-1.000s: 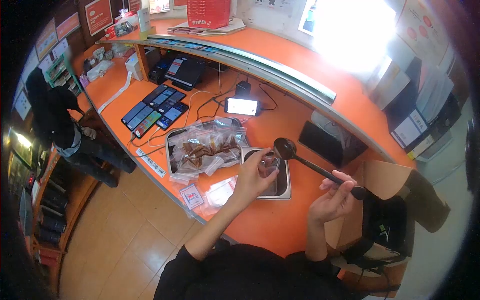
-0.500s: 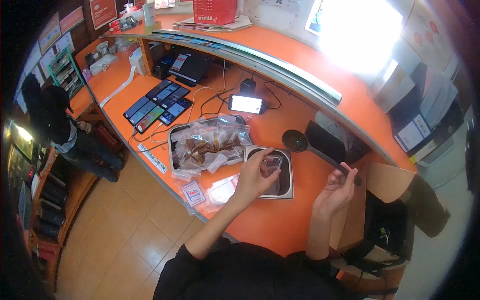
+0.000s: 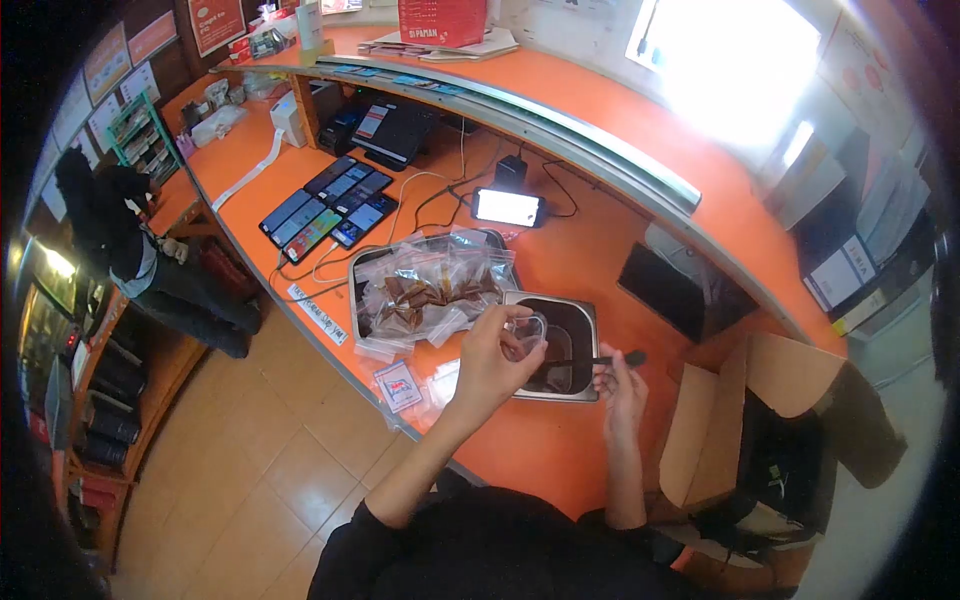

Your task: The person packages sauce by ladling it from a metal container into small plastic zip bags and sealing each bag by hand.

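My left hand (image 3: 500, 358) pinches a small clear plastic bag or cup (image 3: 527, 328) above the left side of a metal container (image 3: 588, 330). Dark contents show inside that container. To its right, my right hand (image 3: 622, 392) grips the black handle of a spoon (image 3: 632, 358), whose bowl end is low over the container and partly hidden behind my left hand. A metal tray (image 3: 354, 300) just left holds several clear zip bags of brown contents (image 3: 415, 290). White printed packets (image 3: 398, 387) lie in front of the tray.
Several phones (image 3: 318, 215) lie at the back left beside cables, and another lit phone (image 3: 508, 207) is behind the tray. An open cardboard box (image 3: 712, 440) stands at the right. A dark tablet (image 3: 664, 292) rests behind the container. Another person (image 3: 150, 260) stands far left.
My right hand has moved left and down, bringing the spoon from above the counter to the metal container. My left hand stays closed on the clear plastic item. The view has shifted slightly.
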The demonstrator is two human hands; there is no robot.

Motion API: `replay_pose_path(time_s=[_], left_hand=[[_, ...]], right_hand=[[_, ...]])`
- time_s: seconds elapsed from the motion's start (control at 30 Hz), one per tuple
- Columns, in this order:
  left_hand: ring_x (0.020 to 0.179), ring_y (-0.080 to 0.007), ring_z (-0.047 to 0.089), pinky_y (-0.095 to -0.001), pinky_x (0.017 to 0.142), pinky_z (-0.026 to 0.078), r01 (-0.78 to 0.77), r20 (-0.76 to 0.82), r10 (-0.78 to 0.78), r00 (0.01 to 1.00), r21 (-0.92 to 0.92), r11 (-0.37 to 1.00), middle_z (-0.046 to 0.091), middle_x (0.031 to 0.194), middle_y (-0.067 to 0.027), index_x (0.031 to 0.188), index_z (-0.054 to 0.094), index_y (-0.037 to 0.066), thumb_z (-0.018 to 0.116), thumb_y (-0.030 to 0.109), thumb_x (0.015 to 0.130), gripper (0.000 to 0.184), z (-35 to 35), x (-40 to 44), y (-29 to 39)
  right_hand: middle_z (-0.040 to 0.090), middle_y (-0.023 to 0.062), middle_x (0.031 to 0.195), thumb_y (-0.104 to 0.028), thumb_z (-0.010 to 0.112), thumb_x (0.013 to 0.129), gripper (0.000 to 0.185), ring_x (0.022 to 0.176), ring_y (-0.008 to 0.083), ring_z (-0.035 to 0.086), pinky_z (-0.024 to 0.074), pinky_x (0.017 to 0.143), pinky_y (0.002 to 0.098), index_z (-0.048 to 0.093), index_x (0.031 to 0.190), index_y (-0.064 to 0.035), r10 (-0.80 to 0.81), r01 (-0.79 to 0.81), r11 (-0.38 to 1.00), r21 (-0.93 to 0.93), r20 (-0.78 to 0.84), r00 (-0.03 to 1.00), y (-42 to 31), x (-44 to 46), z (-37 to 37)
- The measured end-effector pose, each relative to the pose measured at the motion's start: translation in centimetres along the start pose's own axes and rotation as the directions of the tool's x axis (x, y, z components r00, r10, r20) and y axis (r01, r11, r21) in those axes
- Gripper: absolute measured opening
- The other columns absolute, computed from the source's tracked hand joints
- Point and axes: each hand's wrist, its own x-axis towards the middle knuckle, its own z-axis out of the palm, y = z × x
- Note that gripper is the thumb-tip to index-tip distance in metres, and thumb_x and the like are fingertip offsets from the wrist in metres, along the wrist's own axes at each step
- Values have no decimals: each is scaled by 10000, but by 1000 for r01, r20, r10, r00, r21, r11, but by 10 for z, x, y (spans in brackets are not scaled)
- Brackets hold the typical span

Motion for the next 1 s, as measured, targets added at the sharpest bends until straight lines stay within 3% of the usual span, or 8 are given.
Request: replay_pose_path(time_s=[0.1,0.17,0.2,0.27,0.43,0.63,0.83,1.0], left_hand=[[621,-138,622,-268,570,494,-1,-5,1,1000,-24,1000,597,963,-99,1051,599,17,804,95,737,383,1,-2,14],[623,-139,620,-268,567,494,-9,-13,8,1000,-40,999,583,956,-99,1022,592,10,803,99,740,364,4,-6,21],[633,-142,625,-272,570,499,28,14,-27,1000,-60,998,575,960,-101,1002,579,6,811,103,734,367,6,-7,24],[643,-146,630,-275,572,505,57,43,-54,998,-78,995,567,963,-103,983,566,3,818,106,729,372,9,-10,29],[773,-99,651,-232,647,528,136,167,-98,981,-230,964,585,954,-58,1005,546,-3,857,139,772,413,5,-17,39],[856,-168,719,-267,749,580,181,112,-146,983,-457,871,684,918,-73,975,606,-45,604,-80,912,72,-11,-24,36],[748,-140,704,-272,685,586,318,80,-318,945,-455,832,707,796,-85,862,687,-30,667,-59,883,41,-23,-31,49],[703,-129,691,-254,640,573,250,90,-235,968,-434,866,719,788,-85,833,706,-19,696,-52,865,47,-27,-33,43]], right_hand=[[639,39,905,-190,688,936,289,734,102,590,461,669,220,656,1183,-43,-235,214,960,-180,-109,966,-7,-11,20],[613,86,1006,-106,767,830,408,851,128,598,469,692,246,619,1203,-32,-590,568,763,-309,27,807,-12,-21,31],[613,86,1006,-106,767,830,408,851,128,598,469,692,246,619,1203,-32,-593,572,761,-306,28,804,-18,-26,36],[583,119,1101,-92,798,773,487,975,151,591,481,743,262,616,1221,-39,-499,690,516,-507,477,723,-31,-37,48],[648,89,833,5,718,827,121,736,199,641,500,664,292,690,945,-3,-646,733,542,-411,354,677,-29,-35,60],[663,84,832,9,728,826,73,706,167,609,481,620,291,688,884,-9,-644,779,525,-343,437,627,-46,-40,57],[669,99,829,25,730,809,78,745,183,656,524,647,294,681,864,-2,-648,792,532,-300,457,609,-48,-48,64],[673,108,833,41,724,792,95,739,194,673,542,642,298,683,863,-6,-643,819,493,-294,512,570,-47,-50,71]])
